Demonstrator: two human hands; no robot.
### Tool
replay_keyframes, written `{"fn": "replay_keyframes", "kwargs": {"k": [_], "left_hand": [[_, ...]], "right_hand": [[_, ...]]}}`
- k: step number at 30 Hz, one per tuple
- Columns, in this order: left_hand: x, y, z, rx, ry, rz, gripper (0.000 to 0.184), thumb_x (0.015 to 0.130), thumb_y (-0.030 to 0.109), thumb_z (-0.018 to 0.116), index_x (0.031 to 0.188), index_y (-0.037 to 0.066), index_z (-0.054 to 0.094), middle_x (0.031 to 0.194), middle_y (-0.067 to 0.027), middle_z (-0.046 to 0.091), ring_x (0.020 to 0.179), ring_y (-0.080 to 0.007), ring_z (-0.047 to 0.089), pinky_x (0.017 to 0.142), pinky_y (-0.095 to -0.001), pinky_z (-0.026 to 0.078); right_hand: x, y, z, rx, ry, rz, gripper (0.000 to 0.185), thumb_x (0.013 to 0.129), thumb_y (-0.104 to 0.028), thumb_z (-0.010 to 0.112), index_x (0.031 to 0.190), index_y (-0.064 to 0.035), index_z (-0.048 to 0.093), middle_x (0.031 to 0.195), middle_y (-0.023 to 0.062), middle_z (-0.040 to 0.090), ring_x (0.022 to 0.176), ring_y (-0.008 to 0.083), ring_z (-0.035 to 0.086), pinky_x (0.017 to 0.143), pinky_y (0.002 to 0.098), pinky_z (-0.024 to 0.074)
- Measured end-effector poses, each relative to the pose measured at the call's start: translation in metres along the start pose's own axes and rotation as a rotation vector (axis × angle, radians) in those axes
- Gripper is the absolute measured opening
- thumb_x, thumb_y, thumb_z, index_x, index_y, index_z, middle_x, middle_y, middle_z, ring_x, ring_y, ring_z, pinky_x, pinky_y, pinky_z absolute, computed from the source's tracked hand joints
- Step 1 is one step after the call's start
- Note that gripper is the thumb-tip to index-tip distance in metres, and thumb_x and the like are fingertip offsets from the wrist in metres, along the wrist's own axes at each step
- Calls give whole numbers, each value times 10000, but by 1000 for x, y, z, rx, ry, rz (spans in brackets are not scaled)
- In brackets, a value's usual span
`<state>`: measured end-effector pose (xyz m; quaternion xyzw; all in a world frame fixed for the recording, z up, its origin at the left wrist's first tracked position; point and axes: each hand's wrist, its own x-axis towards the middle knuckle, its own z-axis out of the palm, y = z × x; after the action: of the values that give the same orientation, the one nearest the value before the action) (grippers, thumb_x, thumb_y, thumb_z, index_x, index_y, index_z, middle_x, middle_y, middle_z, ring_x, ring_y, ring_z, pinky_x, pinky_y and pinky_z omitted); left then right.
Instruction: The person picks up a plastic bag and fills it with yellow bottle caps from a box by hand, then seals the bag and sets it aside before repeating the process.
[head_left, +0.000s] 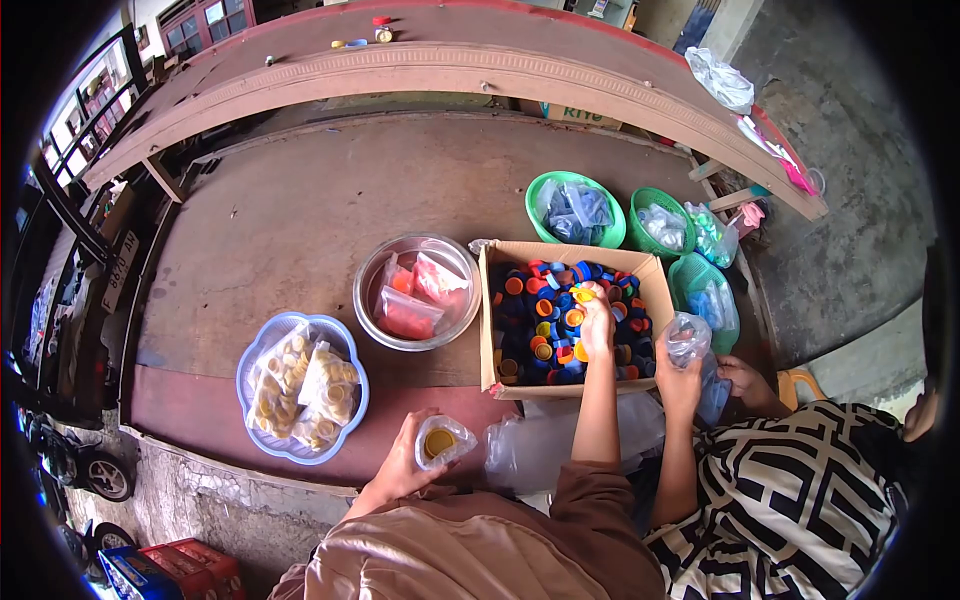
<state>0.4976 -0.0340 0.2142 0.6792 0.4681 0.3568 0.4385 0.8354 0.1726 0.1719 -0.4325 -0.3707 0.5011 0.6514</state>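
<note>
My left hand (402, 462) is closed around a small clear plastic bag (457, 437), its mouth facing up, with yellowish caps inside. My right hand (597, 322) reaches over a cardboard box (488, 335) and pinches a yellow cap (582, 295). Loose plastic bottle caps (543, 350) in blue, orange, yellow and red fill the box. To the left, a light blue basin (352, 425) holds clear bags of yellowish caps (328, 388). Beside the box, a metal bowl (362, 300) contains bags of red and pink caps (408, 314).
At right, a co-worker's hand (680, 375) holds a clear bag (689, 340); the other hand (740, 380) is beside a bluish bag. Green baskets (533, 195) with filled bags stand behind. Plastic sheeting (530, 445) lies before the box. A wooden rail (420, 75) runs across the back.
</note>
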Motion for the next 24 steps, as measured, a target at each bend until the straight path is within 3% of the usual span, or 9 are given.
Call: {"fn": "replay_keyframes", "kwargs": {"k": [3, 6, 10, 12, 13, 14, 16, 18, 24], "left_hand": [[1, -1, 0, 9, 2, 8, 727, 637, 172, 774, 1214, 18, 360, 1160, -161, 465, 1077, -279, 499, 903, -371, 410], [2, 4, -1, 20, 22, 1, 742, 632, 175, 778, 1219, 14, 353, 1141, -153, 473, 1059, -262, 506, 894, -365, 414], [7, 4, -2, 11, 43, 21, 796, 602, 175, 803, 1229, 13, 341, 1113, -137, 484, 1038, -237, 510, 882, -353, 420], [7, 5, -1, 44, 52, 6, 810, 592, 173, 811, 1231, 11, 339, 1112, -140, 484, 1038, -241, 512, 879, -354, 423], [10, 10, -1, 65, 61, 23, 789, 589, 147, 810, 1211, 25, 340, 1138, -177, 456, 1043, -331, 506, 869, -398, 434], [10, 10, 0, 73, 74, 20, 788, 589, 141, 806, 1212, 25, 339, 1134, -178, 458, 1036, -332, 510, 864, -397, 437], [12, 8, 2, 92, 104, 19, 785, 589, 129, 799, 1215, 25, 338, 1126, -180, 462, 1022, -333, 518, 853, -395, 443], [10, 4, 2, 38, 91, 17, 752, 599, 112, 779, 1208, 18, 349, 1106, -180, 473, 1003, -338, 527, 834, -398, 449], [9, -2, 3, -35, 103, 48, 722, 599, 95, 765, 1196, 8, 369, 1091, -190, 472, 990, -365, 523, 823, -402, 448]], "right_hand": [[1, 3, -1, -7, 47, -67, 330, 810, -170, 461, 1109, -46, 527, 1055, 53, 515, 1021, 154, 467, 928, 288, 329], [-17, -8, 22, -110, 98, -105, 348, 883, -207, 441, 1180, -35, 503, 1015, 64, 518, 942, 156, 512, 849, 281, 402], [-102, -27, 94, -174, -170, -201, 305, 938, -223, 424, 1144, -5, 480, 926, 83, 539, 774, 140, 552, 704, 261, 449], [-146, -26, 121, -224, -248, -169, 174, 899, -106, 497, 1029, -5, 553, 893, 83, 593, 755, 158, 586, 687, 264, 470], [-161, -21, 128, -421, -311, -302, 141, 867, -101, 550, 964, -5, 585, 882, 102, 626, 789, 163, 604, 698, 277, 477], [-179, -35, 141, -519, -368, -271, 152, 828, -91, 611, 943, 5, 585, 810, 74, 625, 749, 137, 603, 699, 265, 481], [-195, -26, 148, -686, -468, -510, 207, 711, -85, 722, 871, -40, 599, 764, 90, 624, 701, 233, 613, 659, 326, 480], [-203, -15, 147, -768, -605, -542, 199, 688, -109, 725, 833, -61, 597, 799, 66, 613, 713, 235, 590, 682, 348, 453], [-203, -39, 156, -907, -584, -621, 141, 691, -165, 701, 785, -69, 656, 973, 71, 569, 868, 232, 525, 778, 360, 405]]}}
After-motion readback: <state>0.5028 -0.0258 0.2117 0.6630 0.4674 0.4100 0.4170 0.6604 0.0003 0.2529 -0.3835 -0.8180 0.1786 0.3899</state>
